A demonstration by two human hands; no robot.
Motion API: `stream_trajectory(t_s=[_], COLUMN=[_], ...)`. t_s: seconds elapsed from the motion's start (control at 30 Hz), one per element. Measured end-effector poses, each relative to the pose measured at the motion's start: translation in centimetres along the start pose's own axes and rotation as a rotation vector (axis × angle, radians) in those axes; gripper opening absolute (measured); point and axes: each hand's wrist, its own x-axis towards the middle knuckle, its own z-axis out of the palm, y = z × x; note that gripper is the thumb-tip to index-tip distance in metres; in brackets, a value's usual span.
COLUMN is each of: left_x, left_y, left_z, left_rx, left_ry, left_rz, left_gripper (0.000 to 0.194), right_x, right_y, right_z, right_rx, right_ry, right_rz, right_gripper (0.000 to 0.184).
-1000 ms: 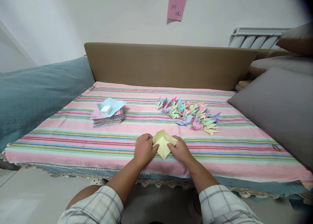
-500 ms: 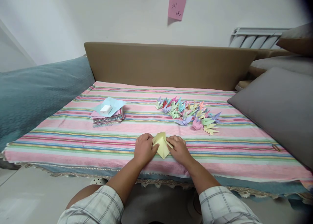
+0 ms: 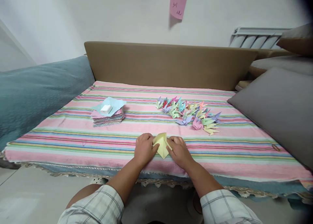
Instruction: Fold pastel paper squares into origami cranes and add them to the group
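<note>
A partly folded sheet of yellow origami paper (image 3: 162,147) lies on the striped cloth, its lower end a point and creases running down its face. My left hand (image 3: 145,149) grips its left side, thumb on top and fingers curled at the edge. On the opposite side my right hand (image 3: 179,151) is closed on the paper in the same way, thumb pressing near the middle. Both hands rest low on the cloth, and the fingers hide the paper's side edges.
Folded paper cranes (image 3: 188,114) in many colours cluster beyond my right hand. Back left, a stack of coloured paper (image 3: 109,120) carries a small white block (image 3: 106,109). A grey cushion (image 3: 278,110) leans at the right, near a small brown ring-like item (image 3: 276,148). The striped cloth (image 3: 73,152) covers the seat.
My right thumb and fingers have shifted slightly on the paper's right side, and its right flap shows less. The left hand stays almost where it was.
</note>
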Motion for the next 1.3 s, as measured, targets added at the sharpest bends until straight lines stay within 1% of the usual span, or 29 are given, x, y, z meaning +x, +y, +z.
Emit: stream_trajectory(t_s=[0.13,0.27,0.33,0.43,0.6,0.67,0.73,0.83,0.97,1.03,1.1,1.17,1.23,1.3], left_x=[0.0,0.0,0.0,0.0,0.1,0.1,0.0,0.0,0.0,0.0,0.0,0.0,0.0,0.0], left_y=[0.0,-0.1,-0.1,0.0,-0.1,-0.1,-0.1,-0.1,0.0,0.0,0.0,0.0,0.0,0.0], left_z=[0.0,0.1,0.1,0.1,0.1,0.2,0.2,0.1,0.0,0.0,0.0,0.1,0.1,0.1], left_rx=[-0.008,-0.003,0.001,0.002,0.006,0.009,0.008,0.004,0.004,0.003,0.003,0.006,0.008,0.004], left_ry=[-0.01,-0.007,-0.008,-0.003,0.01,0.011,0.014,0.007,-0.007,-0.005,-0.005,-0.001,0.002,0.007], left_rz=[-0.008,-0.006,-0.006,-0.002,0.004,0.009,0.01,0.002,-0.002,0.002,0.003,-0.002,-0.004,0.001], left_gripper=[0.022,0.02,0.019,0.019,0.019,0.019,0.019,0.019,0.019,0.019,0.019,0.02,0.02,0.019], right_x=[0.1,0.2,0.2,0.2,-0.2,-0.4,-0.6,-0.7,-0.7,-0.7,-0.6,-0.6,-0.6,-0.6], right_y=[-0.1,-0.4,-0.5,-0.5,-0.5,-0.6,-0.8,-0.8,-0.3,-0.1,0.0,-0.1,-0.3,-0.5], right_z=[0.1,0.0,0.0,0.1,0.2,0.1,0.0,0.0,0.1,0.3,0.4,0.4,0.4,0.3], right_rx=[0.043,0.077,0.094,0.094,0.051,0.024,-0.023,-0.071,-0.034,-0.011,0.006,0.023,0.036,0.054], right_ry=[0.069,0.08,0.085,0.093,0.088,0.081,0.092,0.108,0.135,0.167,0.179,0.162,0.146,0.148], right_rz=[0.116,0.24,0.277,0.262,0.093,0.06,0.076,0.153,0.26,0.284,0.278,0.242,0.207,0.212], right_gripper=[0.029,0.024,0.021,0.02,0.022,0.024,0.021,0.02,0.019,0.017,0.015,0.016,0.02,0.026])
